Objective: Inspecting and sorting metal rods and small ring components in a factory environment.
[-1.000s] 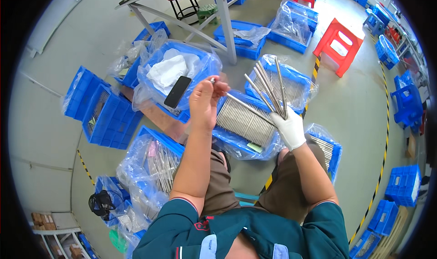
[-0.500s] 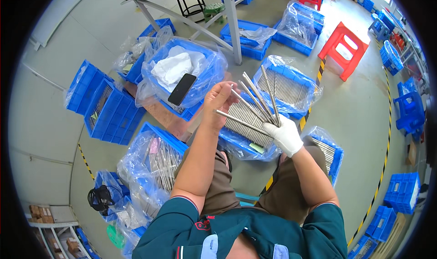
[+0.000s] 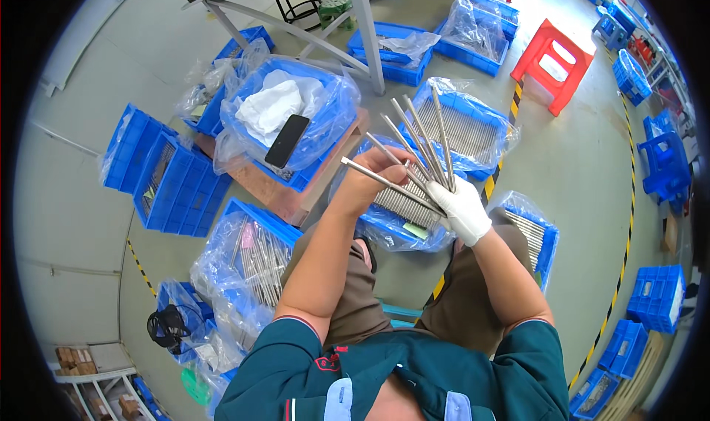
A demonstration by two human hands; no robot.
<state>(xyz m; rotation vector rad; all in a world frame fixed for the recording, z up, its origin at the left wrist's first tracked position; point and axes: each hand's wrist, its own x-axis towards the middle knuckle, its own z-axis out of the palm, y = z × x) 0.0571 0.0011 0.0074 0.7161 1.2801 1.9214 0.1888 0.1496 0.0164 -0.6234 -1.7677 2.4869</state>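
Several thin metal rods (image 3: pixel 422 143) fan out from my right hand (image 3: pixel 462 210), which wears a white glove and is closed around their lower ends. My bare left hand (image 3: pixel 379 174) is among the rods on the left side of the fan, its fingers curled and pinched at one rod; its fingertips are partly hidden. Below both hands is a blue crate (image 3: pixel 414 241) lined with clear plastic, holding rows of similar rods and a yellow-green slip. A second lined crate of rods (image 3: pixel 462 133) stands just beyond it.
At the left, a black phone (image 3: pixel 288 141) and white cloth (image 3: pixel 268 114) lie on a plastic-lined crate. More rods (image 3: pixel 264 262) lie in a crate by my left leg. A red stool (image 3: pixel 555 66) stands ahead right, beyond yellow-black floor tape. A table leg (image 3: pixel 367 40) stands ahead.
My left hand has moved right and down, from near the rod tips to farther along the rods. The right hand still grips the fan. The view has shifted slightly.
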